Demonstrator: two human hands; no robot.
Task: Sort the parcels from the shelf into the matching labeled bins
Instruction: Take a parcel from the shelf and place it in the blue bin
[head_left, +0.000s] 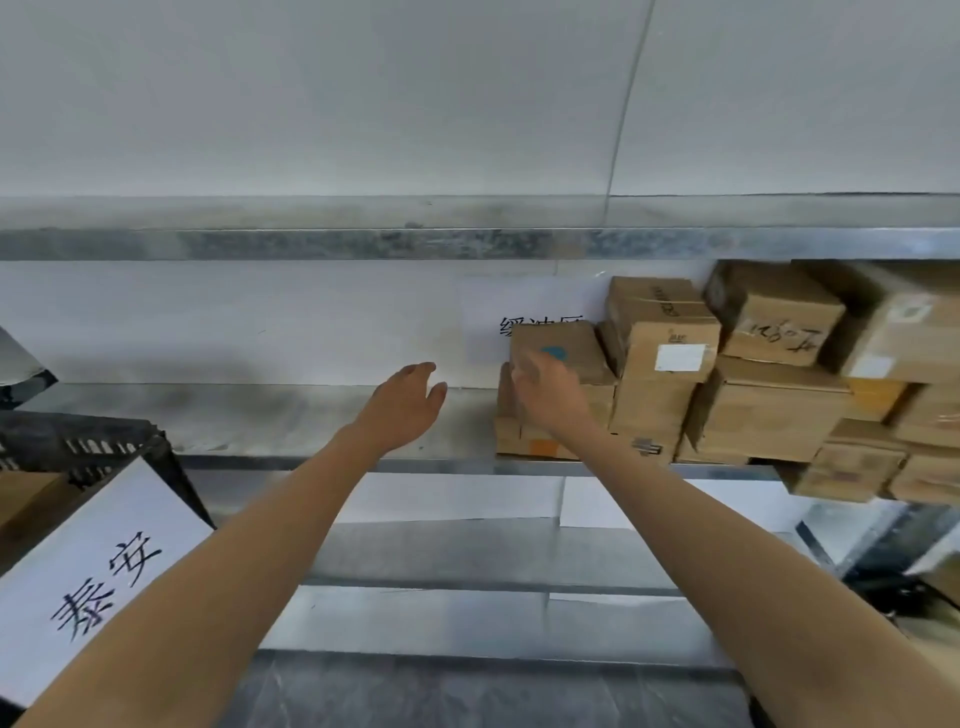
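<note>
Cardboard box (576, 347) with blue dot tops the pile (769, 410) at its end nearest your right hand (545, 389) | grip blurred, cannot tell | left hand (408, 402) released, hovering beside, likely ready to support | shelf (260, 415) beneath both.

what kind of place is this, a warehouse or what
Probably a parcel sorting depot or stockroom: a metal shelf stacked with cardboard parcels, and a black bin fronted by a paper label in Chinese characters.

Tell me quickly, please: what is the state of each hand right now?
Left hand: open, holding nothing.
Right hand: at the small box with a blue mark; it is blurred, so the grip cannot be told.
</note>
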